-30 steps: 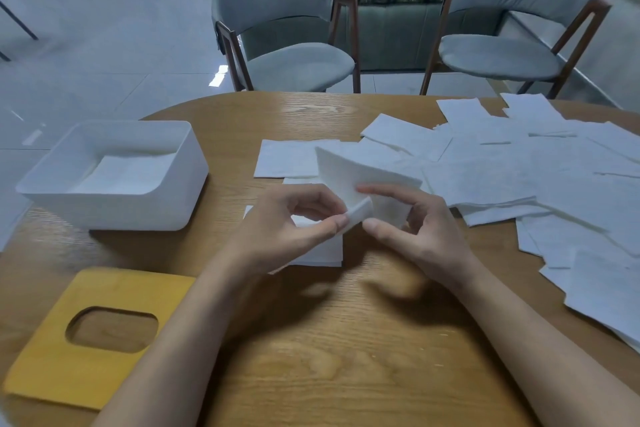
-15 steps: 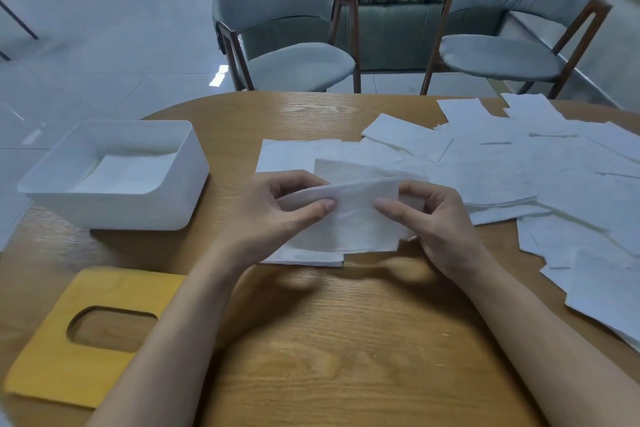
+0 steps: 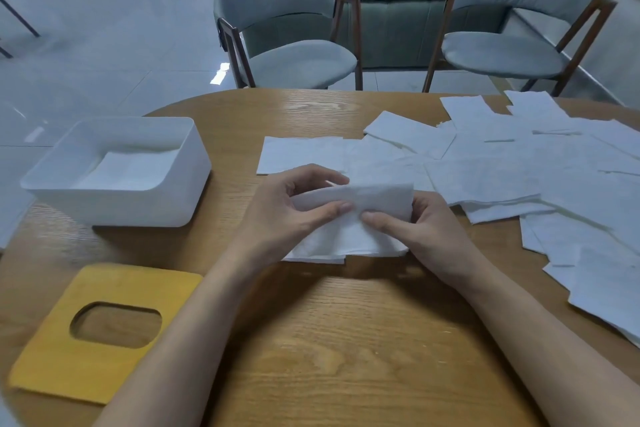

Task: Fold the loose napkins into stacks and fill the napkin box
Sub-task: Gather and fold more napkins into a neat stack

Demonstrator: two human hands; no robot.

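Both hands grip one white napkin (image 3: 367,199) at the table's middle, folded over into a rounded crease. My left hand (image 3: 287,215) pinches its left part, thumb on top. My right hand (image 3: 422,229) pinches its right part, thumb near the left thumb. Under it lies a small stack of folded napkins (image 3: 332,250). The white napkin box (image 3: 114,170) stands at the left, open, with folded napkins (image 3: 128,168) lying flat inside. Loose napkins (image 3: 519,170) cover the table's right side.
A yellow wooden box lid (image 3: 86,329) with an oval slot lies at the front left. The round wooden table (image 3: 346,340) shows bare wood in front of my hands. Two grey chairs (image 3: 284,28) (image 3: 512,28) stand beyond the far edge.
The napkin was held up with a corner raised; my hands have since spread along it, folded it over and lowered it onto the stack.
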